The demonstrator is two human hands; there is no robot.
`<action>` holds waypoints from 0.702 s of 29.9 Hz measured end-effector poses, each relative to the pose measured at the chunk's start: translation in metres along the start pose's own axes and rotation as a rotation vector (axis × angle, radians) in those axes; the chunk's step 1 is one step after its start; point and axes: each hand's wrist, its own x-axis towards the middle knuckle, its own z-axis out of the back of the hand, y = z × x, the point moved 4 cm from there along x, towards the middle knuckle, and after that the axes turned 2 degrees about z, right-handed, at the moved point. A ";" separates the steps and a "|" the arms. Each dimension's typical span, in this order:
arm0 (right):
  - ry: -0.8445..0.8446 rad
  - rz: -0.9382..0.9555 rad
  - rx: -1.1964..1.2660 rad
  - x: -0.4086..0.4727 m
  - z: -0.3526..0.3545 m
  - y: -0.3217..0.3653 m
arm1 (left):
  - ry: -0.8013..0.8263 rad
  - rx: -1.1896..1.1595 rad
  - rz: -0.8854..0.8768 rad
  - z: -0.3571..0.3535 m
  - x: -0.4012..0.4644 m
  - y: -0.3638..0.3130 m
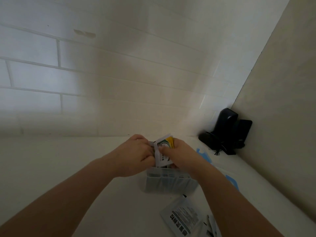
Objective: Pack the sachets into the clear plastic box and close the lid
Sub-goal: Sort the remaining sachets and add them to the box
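A clear plastic box (169, 183) stands on the white table, just below both hands. My right hand (181, 156) grips a stack of white sachets (163, 152) with green and yellow print, held upright over the box's opening. My left hand (135, 154) is closed on the left edge of the same stack. More sachets (183, 218) with black print lie flat on the table near the bottom right. The box's lid (230, 181), clear with blue clips, lies to the right, partly hidden by my right forearm.
A black device with a cable (225, 132) stands in the far right corner against the walls. A tiled wall rises behind the table, and a plain wall closes the right side.
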 end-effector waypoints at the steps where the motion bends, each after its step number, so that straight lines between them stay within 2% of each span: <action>1: 0.027 -0.003 -0.012 0.000 -0.001 0.000 | -0.033 -0.009 0.007 0.000 -0.002 -0.001; 6: 0.214 0.036 -0.345 0.005 -0.014 0.010 | -0.139 -0.037 0.053 -0.004 -0.006 -0.003; 9: 0.231 0.048 -0.507 0.012 -0.021 0.014 | -0.153 -0.072 0.072 -0.003 -0.006 -0.003; 11: 0.200 0.019 -0.475 0.010 -0.018 0.015 | -0.157 -0.112 0.091 -0.005 -0.007 -0.001; 14: 0.117 -0.017 -0.243 0.007 -0.009 0.011 | -0.176 -0.169 0.111 -0.008 -0.007 0.000; 16: 0.101 0.006 -0.172 0.006 -0.009 0.008 | -0.188 -0.193 0.109 -0.011 -0.007 0.001; 21: 0.149 0.082 -0.327 0.008 -0.016 0.011 | -0.267 -0.237 0.105 -0.015 -0.008 0.004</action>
